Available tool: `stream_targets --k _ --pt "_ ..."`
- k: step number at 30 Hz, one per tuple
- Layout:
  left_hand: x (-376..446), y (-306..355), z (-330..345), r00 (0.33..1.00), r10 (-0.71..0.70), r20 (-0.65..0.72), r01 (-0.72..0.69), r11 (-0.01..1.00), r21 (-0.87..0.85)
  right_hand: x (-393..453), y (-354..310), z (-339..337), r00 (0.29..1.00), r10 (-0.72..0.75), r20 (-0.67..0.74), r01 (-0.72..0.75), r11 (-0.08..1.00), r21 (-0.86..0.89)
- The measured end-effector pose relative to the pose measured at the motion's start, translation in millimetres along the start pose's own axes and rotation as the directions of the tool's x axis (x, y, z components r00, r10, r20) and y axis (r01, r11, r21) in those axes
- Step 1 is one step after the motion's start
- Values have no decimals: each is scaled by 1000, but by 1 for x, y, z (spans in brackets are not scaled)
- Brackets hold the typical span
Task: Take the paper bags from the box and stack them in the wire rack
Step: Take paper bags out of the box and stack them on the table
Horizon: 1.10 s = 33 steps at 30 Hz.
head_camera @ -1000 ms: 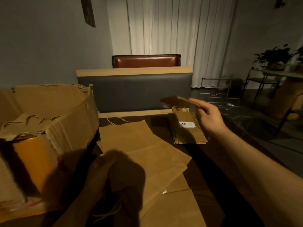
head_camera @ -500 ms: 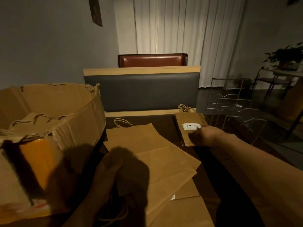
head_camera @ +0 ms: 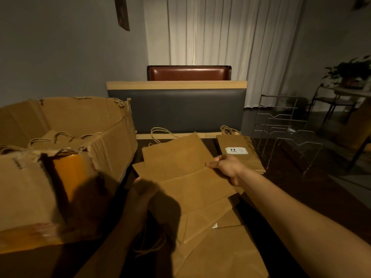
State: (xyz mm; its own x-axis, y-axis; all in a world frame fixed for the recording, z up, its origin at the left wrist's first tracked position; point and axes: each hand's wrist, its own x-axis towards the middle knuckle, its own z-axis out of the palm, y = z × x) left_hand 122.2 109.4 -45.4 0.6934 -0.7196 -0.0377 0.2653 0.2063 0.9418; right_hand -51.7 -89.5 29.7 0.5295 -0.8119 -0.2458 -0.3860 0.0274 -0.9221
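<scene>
R hand (head_camera: 226, 169) grip on top paper bag (head_camera: 180, 163) edge

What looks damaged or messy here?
The cardboard box has torn, ragged edges at its near wall. Large paper bags lie fanned askew over the table, while the wire rack looks empty.

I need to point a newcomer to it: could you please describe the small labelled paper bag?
Start at the wire rack on the table's right side. Just left of it lies a small paper bag, flat, handles pointing away. Unlike the larger plain bags beside it, it carries a white label.
</scene>
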Motion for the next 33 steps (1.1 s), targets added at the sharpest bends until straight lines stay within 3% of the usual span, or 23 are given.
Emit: stream_targets --k 5,13,17,22,25,27,29,31,33 --pt "1 2 -1 994 -104 -31 106 992 66 -11 -16 -34 995 -91 -49 94 994 64" --pt "5 14 7 992 -104 -75 116 977 182 -63 -72 -89 946 -278 -168 239 946 -218" --pt "8 17 6 990 -82 -118 117 935 334 -85 -105 -83 887 -434 -155 317 818 -480" --pt "7 25 9 982 88 -165 15 843 538 -89 -105 -43 795 -583 -167 303 621 -723" --pt "1 31 17 985 90 -146 -8 875 483 -97 -95 -2 782 -623 18 420 506 -753" --pt "0 31 20 995 49 -90 -9 917 399 -101 -81 31 833 -468 297 530 516 -673" --pt "-6 32 24 997 39 -73 -7 921 389 -101 -63 57 806 -260 532 577 551 -603" --pt "-8 30 23 993 46 -106 -13 956 295 -95 -43 66 773 -198 603 584 592 -556" --pt "-14 32 25 996 34 -78 -19 981 192 -88 -27 62 754 -226 617 602 613 -511"
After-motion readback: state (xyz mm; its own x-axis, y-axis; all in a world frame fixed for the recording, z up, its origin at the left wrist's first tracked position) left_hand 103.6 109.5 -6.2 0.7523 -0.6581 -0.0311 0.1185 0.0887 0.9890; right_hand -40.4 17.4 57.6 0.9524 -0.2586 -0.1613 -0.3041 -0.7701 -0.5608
